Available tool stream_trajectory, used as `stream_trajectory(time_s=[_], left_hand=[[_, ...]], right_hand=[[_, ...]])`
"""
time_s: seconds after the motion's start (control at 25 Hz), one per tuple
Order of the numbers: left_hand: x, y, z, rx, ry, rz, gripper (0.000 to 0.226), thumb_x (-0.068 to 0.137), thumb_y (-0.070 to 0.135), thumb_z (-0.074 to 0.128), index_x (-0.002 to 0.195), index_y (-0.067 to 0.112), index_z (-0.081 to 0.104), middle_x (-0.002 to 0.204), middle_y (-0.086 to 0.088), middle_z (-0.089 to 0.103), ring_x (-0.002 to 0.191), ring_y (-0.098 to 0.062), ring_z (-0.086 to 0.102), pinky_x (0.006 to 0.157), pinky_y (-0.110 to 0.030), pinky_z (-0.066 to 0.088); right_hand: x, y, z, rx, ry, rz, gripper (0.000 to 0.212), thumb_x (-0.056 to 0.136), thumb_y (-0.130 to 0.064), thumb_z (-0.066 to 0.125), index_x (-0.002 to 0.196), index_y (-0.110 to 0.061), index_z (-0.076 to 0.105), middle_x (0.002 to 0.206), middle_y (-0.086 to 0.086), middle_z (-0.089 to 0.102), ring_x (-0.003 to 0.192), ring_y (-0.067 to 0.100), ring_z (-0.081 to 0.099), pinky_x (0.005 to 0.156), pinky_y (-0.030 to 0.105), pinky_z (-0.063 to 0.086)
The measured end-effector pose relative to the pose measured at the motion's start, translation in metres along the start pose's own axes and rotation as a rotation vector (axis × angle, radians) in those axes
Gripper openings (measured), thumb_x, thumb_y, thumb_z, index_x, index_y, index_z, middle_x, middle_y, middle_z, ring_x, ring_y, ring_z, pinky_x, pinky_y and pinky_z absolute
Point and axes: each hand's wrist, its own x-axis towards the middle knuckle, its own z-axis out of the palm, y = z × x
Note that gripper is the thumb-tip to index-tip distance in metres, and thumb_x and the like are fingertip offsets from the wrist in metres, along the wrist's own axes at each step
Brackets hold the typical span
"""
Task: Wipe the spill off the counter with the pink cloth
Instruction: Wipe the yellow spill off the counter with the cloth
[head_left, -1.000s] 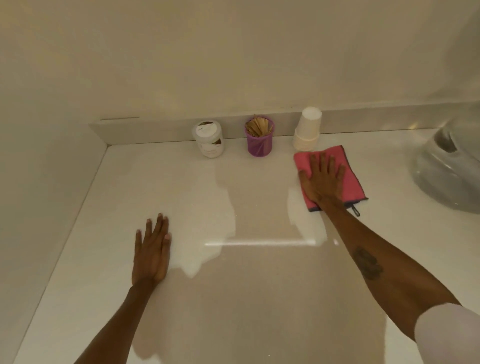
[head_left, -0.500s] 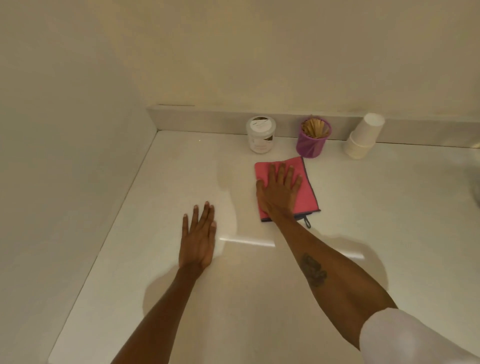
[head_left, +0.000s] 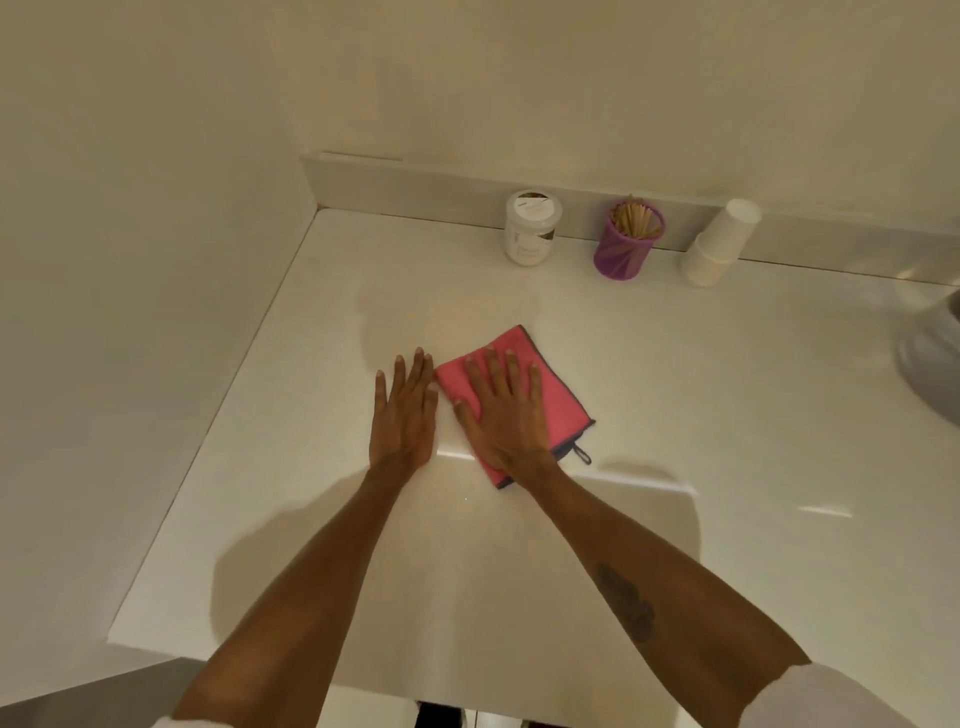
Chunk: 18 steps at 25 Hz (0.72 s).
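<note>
The pink cloth (head_left: 558, 400), folded with a dark edge and a small loop, lies flat on the white counter (head_left: 675, 415). My right hand (head_left: 506, 410) presses down on it with fingers spread. My left hand (head_left: 405, 410) rests flat on the bare counter just left of the cloth, fingers apart and holding nothing. A faint wet patch (head_left: 395, 322) shows on the counter beyond my left hand.
Along the back ledge stand a white jar (head_left: 531, 228), a purple cup of wooden sticks (head_left: 627, 240) and a stack of white paper cups (head_left: 719, 244). A wall closes the left side. A grey appliance (head_left: 935, 364) sits at the right edge.
My right hand has slid the cloth leftward and toward me across the counter, ending beside my left hand. The view has swung left as well.
</note>
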Motion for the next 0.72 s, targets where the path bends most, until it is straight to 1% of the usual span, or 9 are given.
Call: stream_trajectory(time_s=[0.08,0.24,0.32,0.44,0.48,0.52,0.6,0.64,0.72], left_hand=[[0.0,0.002,-0.004,-0.088,-0.025,-0.007,0.054,0.111,0.032,0.012,0.162,0.018,0.007,0.172,0.002,0.006,0.16,-0.018,-0.002,0.13,-0.042,-0.007],[-0.001,0.005,-0.013,-0.111,-0.067,-0.021,0.053,0.111,0.029,0.014,0.162,0.014,0.009,0.172,-0.001,0.008,0.16,-0.023,-0.002,0.129,-0.044,-0.008],[-0.003,0.009,-0.019,-0.155,-0.1,-0.03,0.053,0.112,0.028,0.015,0.162,0.014,0.011,0.172,-0.002,0.008,0.16,-0.025,-0.002,0.129,-0.046,-0.009],[-0.013,0.017,-0.026,-0.218,-0.143,-0.05,0.052,0.112,0.027,0.014,0.163,0.014,0.011,0.172,-0.003,0.006,0.16,-0.028,-0.004,0.128,-0.048,-0.009],[-0.018,0.019,-0.027,-0.222,-0.149,-0.039,0.052,0.112,0.025,0.014,0.163,0.013,0.01,0.172,-0.004,0.005,0.16,-0.029,-0.004,0.128,-0.048,-0.009],[-0.023,0.021,-0.027,-0.234,-0.159,-0.03,0.052,0.112,0.024,0.013,0.162,0.013,0.009,0.172,-0.005,0.004,0.16,-0.029,-0.005,0.128,-0.047,-0.009],[-0.032,0.025,-0.03,-0.313,-0.172,-0.05,0.052,0.112,0.026,0.013,0.163,0.014,0.01,0.172,-0.003,0.006,0.16,-0.025,-0.005,0.129,-0.044,-0.01],[-0.036,0.026,-0.031,-0.358,-0.172,-0.061,0.052,0.112,0.028,0.013,0.163,0.015,0.012,0.172,-0.002,0.008,0.16,-0.023,-0.004,0.129,-0.042,-0.01],[-0.044,0.028,-0.036,-0.445,-0.163,-0.066,0.053,0.112,0.031,0.015,0.162,0.016,0.019,0.171,0.0,0.014,0.16,-0.019,0.0,0.13,-0.039,-0.006]], right_hand=[[-0.03,-0.005,0.007,-0.005,0.008,-0.054,0.07,0.105,-0.064,0.018,0.165,-0.027,0.013,0.174,0.006,0.012,0.161,0.032,0.001,0.128,0.059,0.002],[-0.09,-0.017,0.022,-0.031,0.039,-0.174,0.073,0.104,-0.069,0.022,0.164,-0.028,0.02,0.172,0.006,0.021,0.16,0.034,0.01,0.127,0.061,0.008],[-0.112,-0.021,0.021,-0.005,0.038,-0.174,0.073,0.104,-0.07,0.025,0.164,-0.029,0.02,0.171,0.005,0.021,0.16,0.033,0.01,0.127,0.062,0.008],[-0.132,-0.025,0.011,0.039,0.002,-0.166,0.072,0.104,-0.065,0.029,0.164,-0.028,0.02,0.172,0.005,0.016,0.16,0.033,0.005,0.126,0.061,0.0],[-0.138,-0.029,0.008,0.061,0.02,-0.154,0.069,0.103,-0.059,0.036,0.163,-0.026,0.027,0.171,0.006,0.023,0.159,0.034,0.012,0.126,0.061,0.003],[-0.146,-0.035,0.006,0.086,0.072,-0.128,0.063,0.101,-0.051,0.047,0.157,-0.022,0.041,0.164,0.008,0.039,0.155,0.035,0.03,0.125,0.061,0.014],[-0.158,-0.048,0.008,0.116,0.195,-0.063,0.042,0.093,-0.034,0.066,0.13,-0.016,0.066,0.132,0.007,0.069,0.124,0.031,0.065,0.112,0.054,0.045],[-0.161,-0.055,0.009,0.135,0.223,-0.041,0.033,0.089,-0.027,0.071,0.119,-0.015,0.071,0.118,0.006,0.073,0.109,0.029,0.071,0.103,0.05,0.054],[-0.164,-0.064,0.006,0.156,0.175,-0.022,0.024,0.084,-0.018,0.079,0.107,-0.012,0.074,0.104,0.007,0.076,0.094,0.027,0.074,0.091,0.043,0.061]])
